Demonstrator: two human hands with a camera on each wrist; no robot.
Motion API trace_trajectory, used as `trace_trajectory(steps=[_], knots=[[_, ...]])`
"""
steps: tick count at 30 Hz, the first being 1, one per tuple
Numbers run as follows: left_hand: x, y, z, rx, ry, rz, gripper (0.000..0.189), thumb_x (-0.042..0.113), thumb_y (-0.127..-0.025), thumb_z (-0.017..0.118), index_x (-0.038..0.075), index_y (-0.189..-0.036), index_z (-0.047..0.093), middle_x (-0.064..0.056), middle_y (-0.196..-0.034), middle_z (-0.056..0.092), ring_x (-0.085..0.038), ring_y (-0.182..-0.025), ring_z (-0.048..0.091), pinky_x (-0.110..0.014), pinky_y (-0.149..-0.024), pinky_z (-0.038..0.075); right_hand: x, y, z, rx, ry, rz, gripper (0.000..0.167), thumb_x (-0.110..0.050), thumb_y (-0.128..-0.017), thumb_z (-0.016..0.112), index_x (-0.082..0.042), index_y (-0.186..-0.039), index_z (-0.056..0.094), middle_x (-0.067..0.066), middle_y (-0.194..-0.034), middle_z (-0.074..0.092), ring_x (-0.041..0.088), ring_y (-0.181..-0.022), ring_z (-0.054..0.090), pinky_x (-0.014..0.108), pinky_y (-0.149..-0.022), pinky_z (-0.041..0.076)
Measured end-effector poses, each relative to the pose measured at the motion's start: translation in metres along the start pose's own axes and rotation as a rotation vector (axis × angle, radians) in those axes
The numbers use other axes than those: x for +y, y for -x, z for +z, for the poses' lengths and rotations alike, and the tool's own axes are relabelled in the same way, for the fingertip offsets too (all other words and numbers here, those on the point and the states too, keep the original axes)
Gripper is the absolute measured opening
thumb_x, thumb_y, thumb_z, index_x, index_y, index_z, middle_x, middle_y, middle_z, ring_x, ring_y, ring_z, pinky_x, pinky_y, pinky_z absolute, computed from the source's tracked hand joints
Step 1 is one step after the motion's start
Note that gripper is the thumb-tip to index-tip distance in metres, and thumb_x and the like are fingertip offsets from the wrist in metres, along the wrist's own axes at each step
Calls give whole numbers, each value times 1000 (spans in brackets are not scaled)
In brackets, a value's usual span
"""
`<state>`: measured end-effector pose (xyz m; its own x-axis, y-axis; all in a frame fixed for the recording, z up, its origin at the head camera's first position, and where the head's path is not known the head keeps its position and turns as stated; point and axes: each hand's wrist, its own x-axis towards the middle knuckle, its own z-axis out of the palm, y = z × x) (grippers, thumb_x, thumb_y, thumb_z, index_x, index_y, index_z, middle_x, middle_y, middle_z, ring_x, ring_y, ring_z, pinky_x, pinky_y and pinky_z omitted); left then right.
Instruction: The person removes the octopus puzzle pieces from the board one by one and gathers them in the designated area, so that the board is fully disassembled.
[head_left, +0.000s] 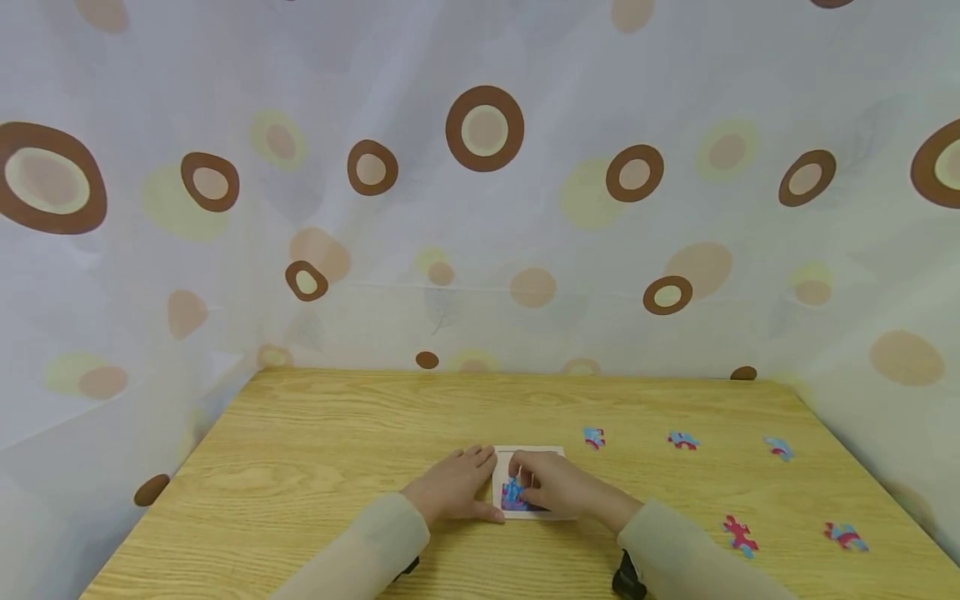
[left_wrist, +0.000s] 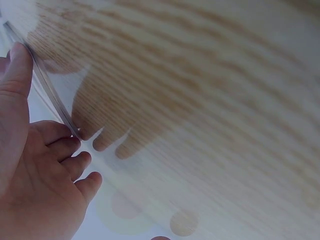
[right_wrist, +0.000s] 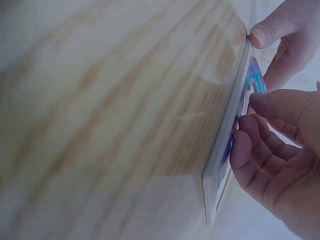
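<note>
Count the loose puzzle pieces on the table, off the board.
5, all right of the board: far-left piece, far-middle piece, far-right piece, near-left piece, near-right piece. The right sleeve could hide more.

Yellowish wood-grain tabletop (head_left: 330, 450) has a white sheet (head_left: 480, 217) behind it and along its left and right sides, printed with brown-ringed ovals (head_left: 485, 129), peach blobs (head_left: 533, 287) and pale yellow spots (head_left: 585, 196), faint creases (head_left: 480, 288) across the back.

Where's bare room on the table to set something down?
Widest: the left side of the table, between the left hand and the curtain; also behind the puzzle board, up to the curtain. Crowded: the board, with the right hand over it. Rightward, five loose puzzle pieces leave smaller gaps.
</note>
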<state>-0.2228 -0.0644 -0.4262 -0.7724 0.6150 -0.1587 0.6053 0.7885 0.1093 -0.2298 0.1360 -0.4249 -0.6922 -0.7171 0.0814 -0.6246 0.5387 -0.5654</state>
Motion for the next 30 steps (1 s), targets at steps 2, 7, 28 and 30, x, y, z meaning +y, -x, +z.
trace_trajectory(steps=[2,7,28,30], knots=[[0,0,0,2,-3,2,88,63,-81,52,5,-144,32,-8,-147,28,-22,-135,24,-36,-107,24,0,1,0,4,-7,3,19,5,-83,63,-7,-94,53,-3,-73,52,4,-58,44,21,-52,41],[0,0,0,0,-11,3,87,63,-81,51,6,-144,31,-8,-147,28,-22,-135,23,-36,-107,24,1,1,-1,13,-21,11,19,6,-82,62,-6,-93,54,-3,-73,52,4,-57,45,20,-52,41],[2,1,-3,-25,-31,2,86,62,-82,50,5,-144,30,-7,-148,26,-22,-135,22,-35,-108,22,2,80,-32,-74,-199,-11,14,-5,-85,65,-12,-93,56,-9,-76,50,2,-66,48,21,-58,48],[2,1,-3,-24,-29,4,86,62,-82,50,5,-144,30,-8,-148,26,-22,-135,22,-35,-108,22,5,94,-32,-85,-213,-30,13,-7,-85,65,-13,-92,55,-10,-76,49,0,-66,46,20,-56,46]])
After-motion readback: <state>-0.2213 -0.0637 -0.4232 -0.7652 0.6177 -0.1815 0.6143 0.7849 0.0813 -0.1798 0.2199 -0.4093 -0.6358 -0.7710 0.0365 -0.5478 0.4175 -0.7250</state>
